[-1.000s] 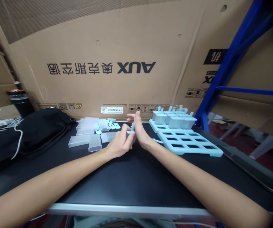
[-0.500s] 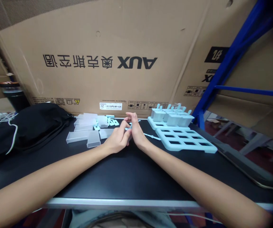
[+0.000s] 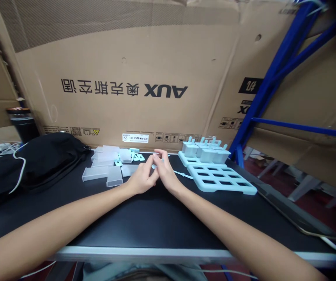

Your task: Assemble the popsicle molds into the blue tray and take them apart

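Note:
My left hand (image 3: 142, 178) and my right hand (image 3: 167, 174) meet above the middle of the black table. Between their fingers shows a bit of a light-blue popsicle mold stick (image 3: 154, 166); most of it is hidden. My left fingers pinch at it, while the right fingers curve over the left fingertips. Left of the hands lie several translucent popsicle mold sleeves (image 3: 114, 176) and a small pile of light-blue stick pieces (image 3: 137, 157). To the right, a loose light-blue stick (image 3: 183, 175) lies near a light-blue rack (image 3: 226, 190) with rectangular openings. Behind, several molds with sticks (image 3: 211, 155) stand in another rack (image 3: 182, 157).
A large cardboard box (image 3: 121, 50) stands behind the table. On the left are a black bag (image 3: 49, 160), white cables and a dark bottle (image 3: 24, 127). A blue metal frame (image 3: 263, 93) rises at the right, and a dark flat device (image 3: 296, 212) lies along that edge.
My right fingers have closed in over the left fingertips, and less of the light-blue stick shows. The camera view has shifted, so the scene sits slightly lower.

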Demonstrator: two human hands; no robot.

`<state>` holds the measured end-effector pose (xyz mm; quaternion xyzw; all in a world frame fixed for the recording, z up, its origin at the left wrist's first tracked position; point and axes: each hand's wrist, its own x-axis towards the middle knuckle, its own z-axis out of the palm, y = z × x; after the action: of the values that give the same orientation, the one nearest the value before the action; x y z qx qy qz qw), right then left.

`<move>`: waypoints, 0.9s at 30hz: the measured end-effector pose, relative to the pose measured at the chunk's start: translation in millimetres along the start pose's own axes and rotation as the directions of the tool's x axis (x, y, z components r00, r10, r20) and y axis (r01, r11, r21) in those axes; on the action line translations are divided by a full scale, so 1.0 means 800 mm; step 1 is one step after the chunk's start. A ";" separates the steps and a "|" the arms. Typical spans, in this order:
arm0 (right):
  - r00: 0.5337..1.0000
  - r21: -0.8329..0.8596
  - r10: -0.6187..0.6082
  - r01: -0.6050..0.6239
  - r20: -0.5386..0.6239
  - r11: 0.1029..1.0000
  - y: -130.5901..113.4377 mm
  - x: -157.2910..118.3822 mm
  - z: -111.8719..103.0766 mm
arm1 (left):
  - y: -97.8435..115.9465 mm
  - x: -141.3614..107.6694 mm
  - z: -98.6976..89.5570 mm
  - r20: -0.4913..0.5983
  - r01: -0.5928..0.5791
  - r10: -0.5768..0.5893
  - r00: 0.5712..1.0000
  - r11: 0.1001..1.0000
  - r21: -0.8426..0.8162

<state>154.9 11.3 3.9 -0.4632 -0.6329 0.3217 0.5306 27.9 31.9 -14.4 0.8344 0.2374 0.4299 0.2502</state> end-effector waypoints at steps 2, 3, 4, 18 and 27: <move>0.999 -0.016 0.009 -0.008 0.034 1.000 0.000 -0.002 -0.006 | 0.003 0.001 0.000 0.023 0.020 -0.021 1.000 1.000 0.022; 0.998 -0.037 0.003 -0.001 0.056 0.999 0.001 -0.002 -0.009 | 0.004 0.001 0.000 0.026 0.030 -0.031 0.999 0.999 0.045; 0.997 -0.071 -0.015 0.020 0.078 0.997 0.002 -0.001 -0.013 | 0.005 0.002 0.000 0.020 0.040 -0.041 0.999 0.996 0.082; 0.980 -0.562 0.065 0.053 0.188 0.825 0.022 -0.010 -0.062 | -0.009 -0.004 0.004 0.241 -0.063 -0.032 0.970 0.924 0.377; 0.990 -0.582 -0.103 0.141 0.098 0.801 0.019 -0.015 -0.066 | -0.009 -0.002 0.001 0.265 -0.078 -0.025 0.964 0.925 0.371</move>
<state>210.0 1.3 -2.2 -0.5526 -0.7457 0.0895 0.3614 26.5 36.3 -20.3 0.9200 0.2689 0.2639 0.1082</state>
